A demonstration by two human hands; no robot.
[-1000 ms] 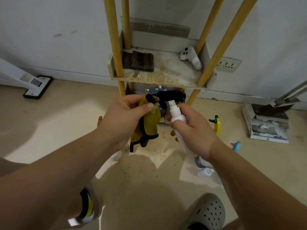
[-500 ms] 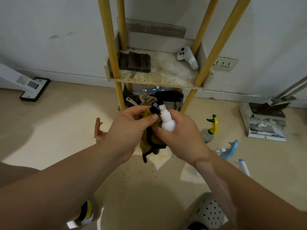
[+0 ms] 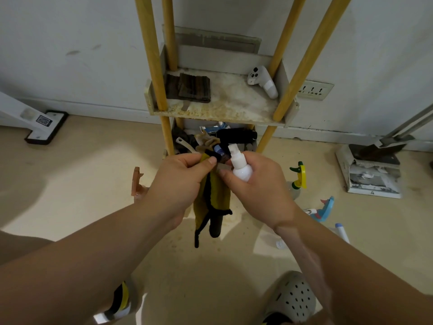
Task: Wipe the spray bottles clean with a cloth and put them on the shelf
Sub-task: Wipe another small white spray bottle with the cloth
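My right hand (image 3: 259,186) grips a small white spray bottle (image 3: 240,164), nozzle upward, in front of the shelf unit. My left hand (image 3: 181,182) pinches a yellow cloth with black trim (image 3: 212,205) that hangs down between both hands, next to the bottle. The stained white shelf (image 3: 225,111) with yellow wooden posts stands just beyond my hands. More spray bottles lie on the floor at the right: one with a yellow and green trigger (image 3: 297,180), one with a blue trigger (image 3: 324,209) and a white one with a blue tip (image 3: 341,232).
A dark folded cloth (image 3: 192,87) and a white controller (image 3: 263,80) lie on the shelf. The lower tier holds dark clutter (image 3: 234,137). A dustpan on a white box (image 3: 370,170) sits at right, a mop base (image 3: 44,127) at left. My grey shoe (image 3: 291,299) is below.
My two hands came closer together and rose toward the shelf's lower tier. The cloth now hangs between them beside the bottle. The view shifted, and more floor bottles show at the right.
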